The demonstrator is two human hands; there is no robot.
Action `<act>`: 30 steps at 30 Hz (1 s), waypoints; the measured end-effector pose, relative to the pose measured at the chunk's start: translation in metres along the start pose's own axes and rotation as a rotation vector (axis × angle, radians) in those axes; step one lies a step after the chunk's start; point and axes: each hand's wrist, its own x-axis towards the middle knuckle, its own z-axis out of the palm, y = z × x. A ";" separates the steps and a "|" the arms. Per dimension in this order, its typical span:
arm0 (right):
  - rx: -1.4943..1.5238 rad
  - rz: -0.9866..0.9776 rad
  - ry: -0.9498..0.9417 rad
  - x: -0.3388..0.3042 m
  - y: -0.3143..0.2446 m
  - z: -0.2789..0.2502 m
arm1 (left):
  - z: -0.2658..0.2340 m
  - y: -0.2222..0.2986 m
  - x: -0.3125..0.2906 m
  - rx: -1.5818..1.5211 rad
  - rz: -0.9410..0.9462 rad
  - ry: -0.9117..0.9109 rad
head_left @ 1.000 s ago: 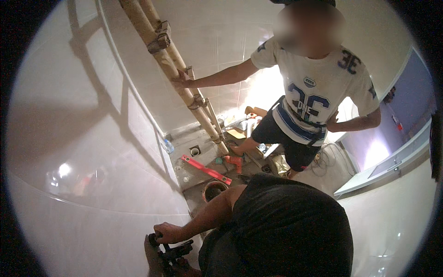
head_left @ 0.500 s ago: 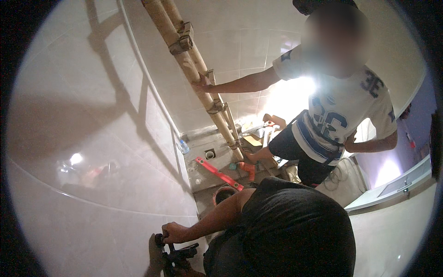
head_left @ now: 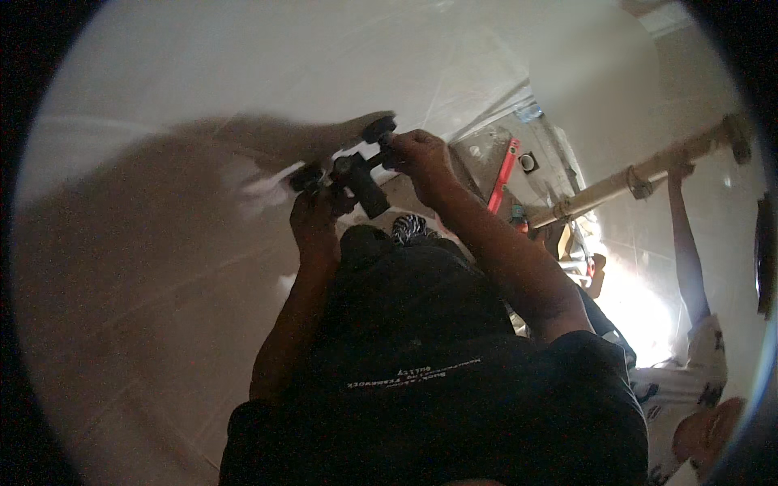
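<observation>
A black two-ended tool (head_left: 366, 185) with round pads and a blocky middle part is at the pale tiled wall (head_left: 267, 89); it looks like a suction-cup tile tool, but dim light hides its details. My left hand (head_left: 314, 219) is closed around the end by the lower left pad. On the opposite end, by the upper right pad (head_left: 378, 128), my right hand (head_left: 423, 159) has its fingers curled round the handle. Whether the pads press on the tile or stand just off it, I cannot tell.
A red spirit level (head_left: 503, 174) lies on the rough floor beyond my right forearm, near a round pipe opening (head_left: 528, 162). On the right, a co-worker's hand (head_left: 681, 168) rests on a long pale pipe (head_left: 600, 196). A bright lamp glows behind.
My view has swung round, so the co-worker and pipes now show at the far right. Both my hands are now plainly visible on the black tool, which remains by the wall.
</observation>
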 end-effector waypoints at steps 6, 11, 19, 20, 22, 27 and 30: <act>-0.892 -0.421 -0.201 0.002 0.003 -0.006 | 0.001 -0.012 0.003 -0.082 -0.008 0.004; -0.585 -0.378 -0.181 0.033 0.037 -0.027 | 0.011 -0.010 0.004 -0.180 0.000 0.051; -0.658 -0.224 -0.114 0.020 0.012 0.001 | 0.015 -0.008 0.003 -0.265 0.011 0.076; -0.561 -0.183 -0.111 0.023 0.016 0.002 | 0.016 -0.006 0.003 -0.252 -0.006 0.085; -0.367 -0.099 -0.104 0.027 0.024 0.006 | 0.011 -0.015 0.006 -0.234 -0.008 0.067; -0.339 -0.192 -0.190 0.013 0.022 0.003 | 0.013 -0.018 0.005 -0.252 0.012 0.082; -0.209 -0.009 -0.224 0.005 0.002 0.001 | 0.012 -0.015 0.005 -0.220 0.002 0.075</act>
